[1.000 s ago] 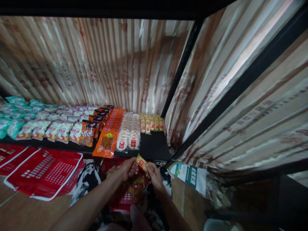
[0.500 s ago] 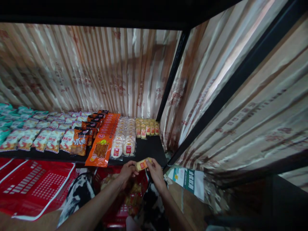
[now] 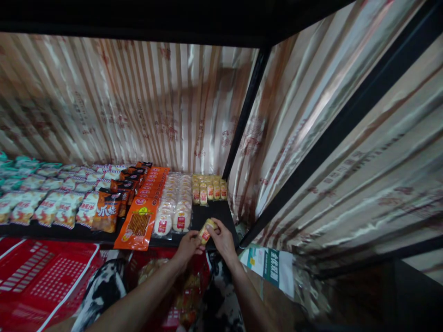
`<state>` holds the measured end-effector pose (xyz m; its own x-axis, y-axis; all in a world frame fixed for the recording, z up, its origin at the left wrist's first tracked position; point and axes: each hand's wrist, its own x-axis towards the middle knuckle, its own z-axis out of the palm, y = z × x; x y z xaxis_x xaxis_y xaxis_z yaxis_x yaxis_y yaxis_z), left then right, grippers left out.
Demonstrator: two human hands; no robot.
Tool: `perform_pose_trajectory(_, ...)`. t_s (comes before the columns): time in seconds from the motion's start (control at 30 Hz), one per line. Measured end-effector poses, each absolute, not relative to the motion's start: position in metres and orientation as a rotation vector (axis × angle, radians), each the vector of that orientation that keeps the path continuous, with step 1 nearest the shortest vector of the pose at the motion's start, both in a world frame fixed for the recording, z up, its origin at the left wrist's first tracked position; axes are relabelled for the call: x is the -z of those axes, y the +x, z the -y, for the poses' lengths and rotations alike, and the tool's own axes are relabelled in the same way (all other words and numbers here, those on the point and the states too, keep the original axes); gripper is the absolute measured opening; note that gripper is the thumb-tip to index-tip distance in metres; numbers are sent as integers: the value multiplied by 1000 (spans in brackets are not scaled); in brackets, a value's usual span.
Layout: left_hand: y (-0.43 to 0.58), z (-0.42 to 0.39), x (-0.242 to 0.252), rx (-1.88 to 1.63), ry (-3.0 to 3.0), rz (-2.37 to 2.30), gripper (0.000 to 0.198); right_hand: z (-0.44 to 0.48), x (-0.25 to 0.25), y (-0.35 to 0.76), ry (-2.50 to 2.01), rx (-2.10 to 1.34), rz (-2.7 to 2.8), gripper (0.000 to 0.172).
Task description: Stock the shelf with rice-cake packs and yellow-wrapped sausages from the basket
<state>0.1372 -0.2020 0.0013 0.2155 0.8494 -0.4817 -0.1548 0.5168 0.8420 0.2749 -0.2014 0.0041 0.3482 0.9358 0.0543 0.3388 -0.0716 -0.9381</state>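
A small yellow packet with a red label (image 3: 205, 234) is held between my two hands, just above the front edge of the black shelf (image 3: 221, 214). My left hand (image 3: 189, 245) grips its lower left end with the fingertips. On its upper right end, my right hand (image 3: 221, 236) pinches it between thumb and fingers. Similar yellow packets (image 3: 209, 190) stand in short rows at the back right of the shelf. Left of them are rows of round white packets (image 3: 173, 214), then a long orange packet of brown sticks (image 3: 138, 223).
More snack bags (image 3: 65, 207) fill the shelf to the left. Below it are a red basket (image 3: 51, 272) and another holding packets (image 3: 188, 295) between my knees. A black post (image 3: 247, 110) rises at the shelf's right end.
The yellow packet has turned from nearly level to a steeper tilt and moved slightly up relative to the shelf. Both hands still hold it. The view has shifted a little.
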Motion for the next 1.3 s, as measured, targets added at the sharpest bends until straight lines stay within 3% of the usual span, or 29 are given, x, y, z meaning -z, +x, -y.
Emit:
perform_pose_trajectory(0.17,158,191,0,-865,679,-1171,10,187,16,278,-1477,-795,978,62)
perform_pose_trajectory(0.37,177,181,0,-936,618,-1158,6,186,31,280,-1422,-905,931,38)
perform_pose_trajectory(0.5,186,173,8,-884,716,-1216,16,184,33,285,-1482,-868,971,29)
perform_pose_trajectory(0.8,195,151,15,-782,1477,-1606,36,160,35,295,-1661,-712,1052,32)
perform_pose_trajectory(1.3,211,136,14,-723,1935,-1553,63,114,35,306,-1771,-517,1068,37)
